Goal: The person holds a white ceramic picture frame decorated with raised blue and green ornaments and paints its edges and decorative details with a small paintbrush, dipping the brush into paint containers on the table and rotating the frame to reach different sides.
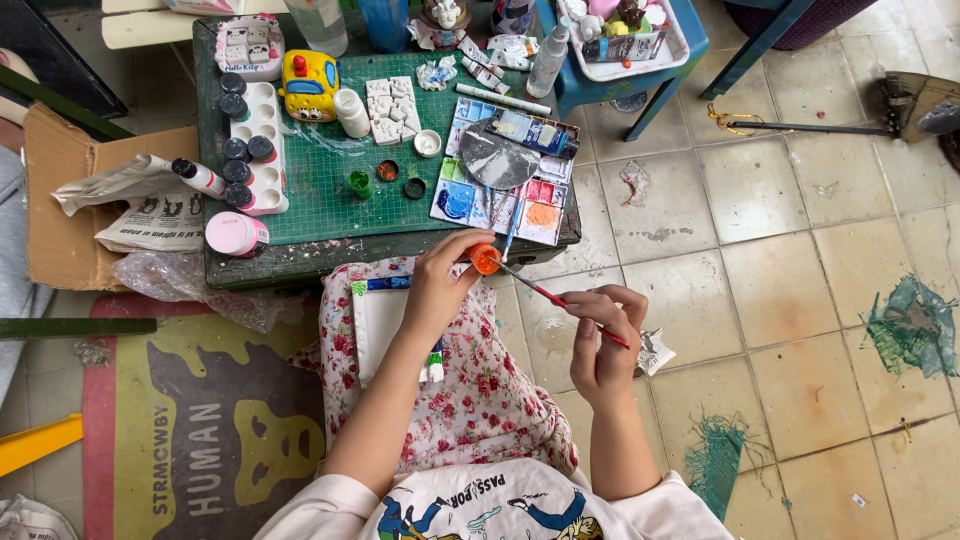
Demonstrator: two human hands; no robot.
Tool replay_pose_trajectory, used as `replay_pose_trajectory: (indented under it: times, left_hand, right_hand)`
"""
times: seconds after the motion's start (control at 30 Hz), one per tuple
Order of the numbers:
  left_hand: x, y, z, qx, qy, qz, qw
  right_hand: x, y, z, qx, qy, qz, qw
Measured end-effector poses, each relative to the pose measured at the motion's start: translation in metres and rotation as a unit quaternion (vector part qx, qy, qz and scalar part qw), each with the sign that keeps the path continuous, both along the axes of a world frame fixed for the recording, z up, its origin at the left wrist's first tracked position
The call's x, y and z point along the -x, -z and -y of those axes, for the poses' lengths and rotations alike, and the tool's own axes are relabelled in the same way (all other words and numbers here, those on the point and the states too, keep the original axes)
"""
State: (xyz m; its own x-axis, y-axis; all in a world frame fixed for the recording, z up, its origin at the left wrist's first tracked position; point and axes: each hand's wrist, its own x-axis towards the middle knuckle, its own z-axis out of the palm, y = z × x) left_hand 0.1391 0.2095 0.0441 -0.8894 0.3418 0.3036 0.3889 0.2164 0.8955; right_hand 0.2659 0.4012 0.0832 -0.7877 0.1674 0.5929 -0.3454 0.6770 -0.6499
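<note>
Worn beige floor tiles (800,300) with green paint smears spread right of the hands; a low dark-green table (300,262) stands just ahead, a blue stool (640,85) beyond, a printed mat (200,430) left

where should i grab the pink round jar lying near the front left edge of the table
Grip the pink round jar across its curved body, coming from above with fingers on its two long sides. It lies on its side on the dark green table, its flat end facing left, next to crumpled newspaper, so the top is the open approach.
</note>
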Motion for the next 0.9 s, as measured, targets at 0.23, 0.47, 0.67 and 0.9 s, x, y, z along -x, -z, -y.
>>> replay_pose_trajectory:
  times: [0.23, 0.47, 0.67, 0.9]
  left_hand:
    - [-0.003, -0.004, 0.003, 0.025, -0.012, -0.022, 0.999]
    - [-0.004, -0.003, 0.001, 0.044, -0.018, -0.034, 0.998]
    - [-0.004, -0.001, 0.002, 0.043, -0.024, -0.028, 0.998]
    - [-0.003, 0.002, 0.003, 0.038, -0.035, -0.021, 0.998]
  right_hand:
    - [0.008, -0.001, 0.010, -0.028, 0.001, 0.012, 1.000]
    - [0.012, 0.007, 0.010, 0.000, -0.003, 0.013, 1.000]
    - [0.020, 0.032, 0.010, 0.275, -0.017, -0.004, 0.961]
    - [0.015, 0.055, -0.017, 0.490, -0.040, 0.014, 0.871]
